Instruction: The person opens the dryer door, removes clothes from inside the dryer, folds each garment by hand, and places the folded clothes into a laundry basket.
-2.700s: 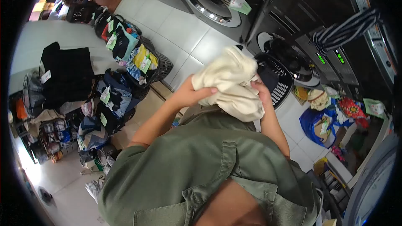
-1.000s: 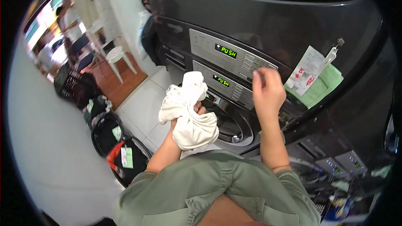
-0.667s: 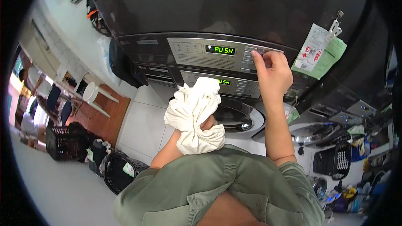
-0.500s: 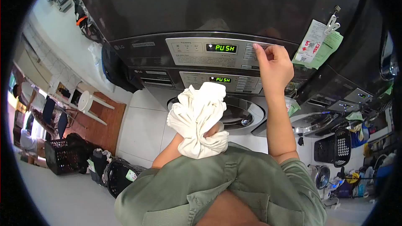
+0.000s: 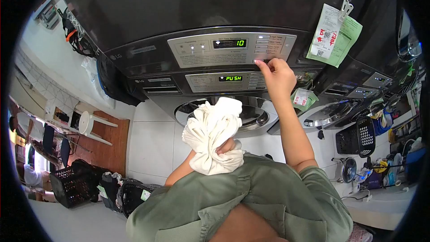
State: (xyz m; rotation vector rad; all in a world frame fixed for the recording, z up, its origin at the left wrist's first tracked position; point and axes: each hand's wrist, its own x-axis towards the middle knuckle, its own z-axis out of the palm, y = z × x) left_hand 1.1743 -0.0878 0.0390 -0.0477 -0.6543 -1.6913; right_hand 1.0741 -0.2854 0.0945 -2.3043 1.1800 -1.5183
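Cream cloth, bunched and held before the wearer's torso, in front of the round door of the lower machine; the grip of the left hand is closed about its gathered middle. The right hand, its grip loosely curled with nothing visible in it, sets its thumb at the lowest button of the upper panel, whose display reads 10, while the lower panel shows PUSH. Farther out, clipped slips hang to the right, and black baskets stand at left.
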